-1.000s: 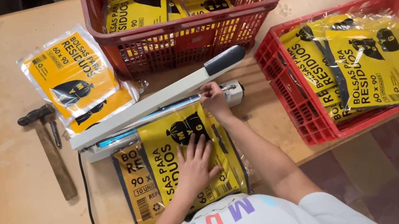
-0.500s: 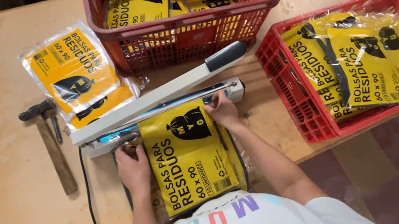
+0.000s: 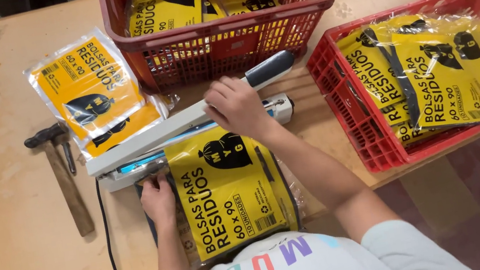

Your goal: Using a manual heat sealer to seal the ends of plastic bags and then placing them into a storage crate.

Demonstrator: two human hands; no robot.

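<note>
A yellow packet of black bags in clear plastic (image 3: 226, 192) lies in front of me, its top edge under the raised arm of a white heat sealer (image 3: 154, 141). My left hand (image 3: 159, 199) holds the packet's upper left corner by the sealer's base. On top of the sealer arm rests my right hand (image 3: 237, 106), gripping it just left of its dark grey handle (image 3: 269, 68).
A hammer (image 3: 63, 176) lies left of the sealer. Flat yellow packets (image 3: 92, 91) are stacked behind it. A deep red basket (image 3: 224, 34) at the back and a shallow red crate (image 3: 342, 93) at the right hold more packets. The sealer's black cord (image 3: 107, 239) runs toward the table's front edge.
My right hand has moved from the packet's top edge up onto the sealer arm. My left hand went from flat on the packet to its left corner.
</note>
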